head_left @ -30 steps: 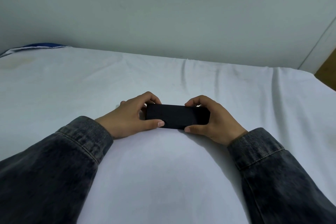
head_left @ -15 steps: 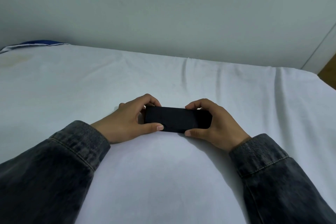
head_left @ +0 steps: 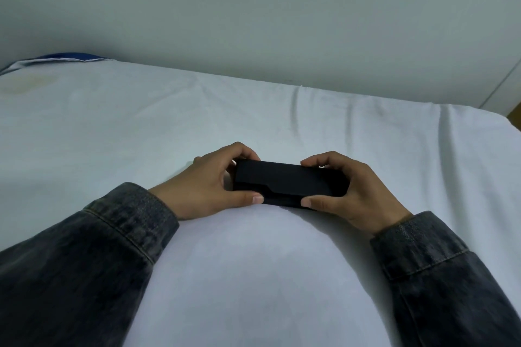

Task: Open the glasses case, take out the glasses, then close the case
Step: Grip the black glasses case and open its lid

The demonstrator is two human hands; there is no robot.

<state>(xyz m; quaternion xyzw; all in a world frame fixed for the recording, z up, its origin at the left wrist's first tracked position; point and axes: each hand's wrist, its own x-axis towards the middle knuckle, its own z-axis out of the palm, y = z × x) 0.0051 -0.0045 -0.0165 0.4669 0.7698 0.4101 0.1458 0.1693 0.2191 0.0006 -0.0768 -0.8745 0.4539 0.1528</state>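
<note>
Head view shows a black glasses case lying lengthwise on a white bed sheet, a little right of the frame's centre, with both hands closed around its ends. At the case's left end the left hand grips it, thumb pressed along the near edge and fingers curled over the far top corner. At the right end the right hand does the same in mirror image, thumb on the near lower edge and fingers hooked over the top. Dark denim sleeves run in from the lower corners of the frame.

As for progress, the task looks barely begun. A flap lies over the front of the case, its lower edge visible as a faint line across the dark face, and it seems to sit flat (the black surface hides detail, so a slight gap cannot be ruled out). No glasses are in sight anywhere on the bed, so presumably they are inside.

Everything remains to be done: lift the flap, draw the glasses out, set them down, then shut the case again. The thumbs sit near the flap's edge, which suggests the opening pull is the step in hand.

At the upper left of the frame a blue-edged corner of bedding meets the pale wall.
</note>
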